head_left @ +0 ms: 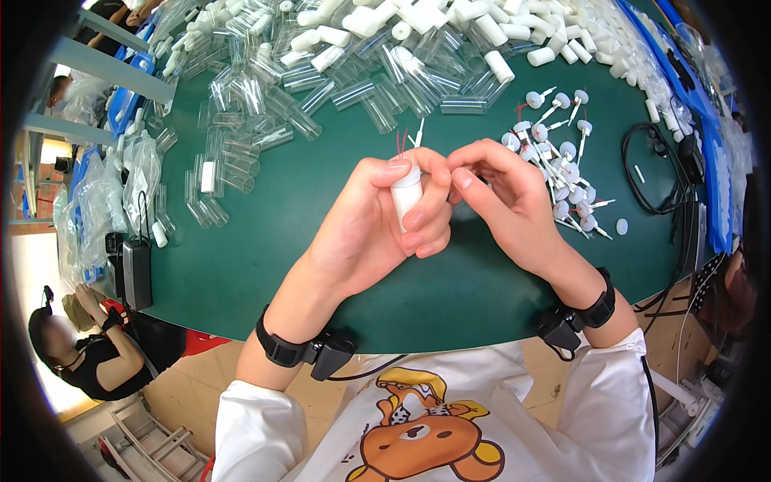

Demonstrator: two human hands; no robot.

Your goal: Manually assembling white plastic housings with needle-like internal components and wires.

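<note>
Over green tabletop (482, 309), white cylinder (406, 198), thin red wires (401, 145), perhaps clear-sleeved

From the held cylinder (405, 199), in the left hand (365, 213) over the table (241, 289), the right hand (514, 201) lies just to the right, stemmed discs (570, 172) and then a cable (629, 178) farther right, tubes (351, 95) beyond and to the left, loose cylinders (490, 29) farther beyond, and bags (143, 173) far to the left.
</note>
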